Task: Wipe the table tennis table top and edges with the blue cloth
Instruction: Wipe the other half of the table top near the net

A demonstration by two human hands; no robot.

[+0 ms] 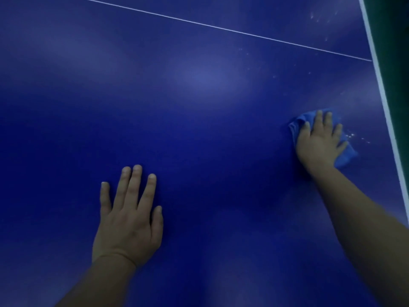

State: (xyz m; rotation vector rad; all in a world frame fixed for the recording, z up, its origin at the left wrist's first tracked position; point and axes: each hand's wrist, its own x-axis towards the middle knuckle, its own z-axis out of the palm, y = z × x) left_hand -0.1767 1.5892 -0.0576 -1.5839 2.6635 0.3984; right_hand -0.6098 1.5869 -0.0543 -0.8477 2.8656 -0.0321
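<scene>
The dark blue table tennis table top (199, 107) fills nearly the whole view. My right hand (318, 142) presses flat, fingers straight, on a crumpled blue cloth (297, 124) near the table's right edge. Parts of the cloth stick out to the left and lower right of the hand. My left hand (129, 214) lies flat on the bare table top at the lower left, fingers spread, holding nothing. Small pale specks (350, 135) dot the surface just right of the cloth.
A thin white centre line (221, 28) crosses the top diagonally. A white border line (380, 85) marks the table's right edge, with dark green floor (396, 41) beyond it. More pale specks (318, 18) lie at the upper right.
</scene>
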